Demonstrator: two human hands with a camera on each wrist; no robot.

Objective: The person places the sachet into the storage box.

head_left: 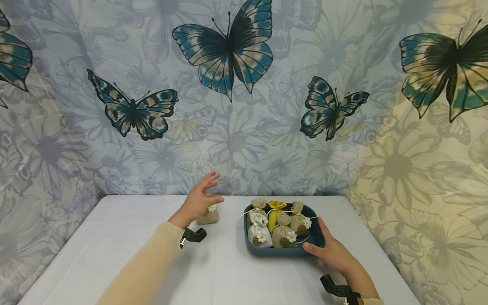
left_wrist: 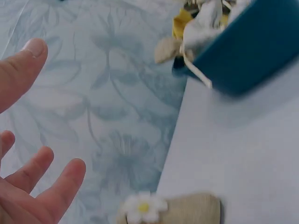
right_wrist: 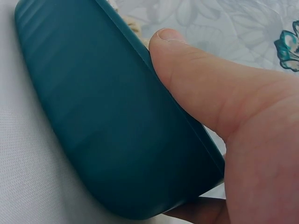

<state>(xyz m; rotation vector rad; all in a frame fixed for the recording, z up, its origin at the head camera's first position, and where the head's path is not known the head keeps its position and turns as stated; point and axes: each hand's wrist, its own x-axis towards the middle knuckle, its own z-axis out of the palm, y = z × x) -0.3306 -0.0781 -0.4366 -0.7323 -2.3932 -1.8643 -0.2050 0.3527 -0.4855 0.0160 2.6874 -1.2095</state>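
Observation:
My left hand (head_left: 198, 202) is raised above a small beige cloth pouch (head_left: 207, 217) with a white daisy, its fingers spread and apart from it. In the left wrist view, that pouch (left_wrist: 194, 210) shows at the bottom edge. My right hand (head_left: 331, 248) grips the right end of a dark teal tray (head_left: 272, 251), the thumb over its rim and fingers around the outside. Several drawstring sachets lie in the tray: beige ones such as the front sachet (head_left: 283, 235), a white sachet (head_left: 263, 234) and a yellow sachet (head_left: 273, 217).
A white-covered table (head_left: 221, 271) lies under everything. Behind it hangs a cloth backdrop (head_left: 236, 144) with butterflies and flowers. Light cords from the sachets stick out past the tray's rim on the left.

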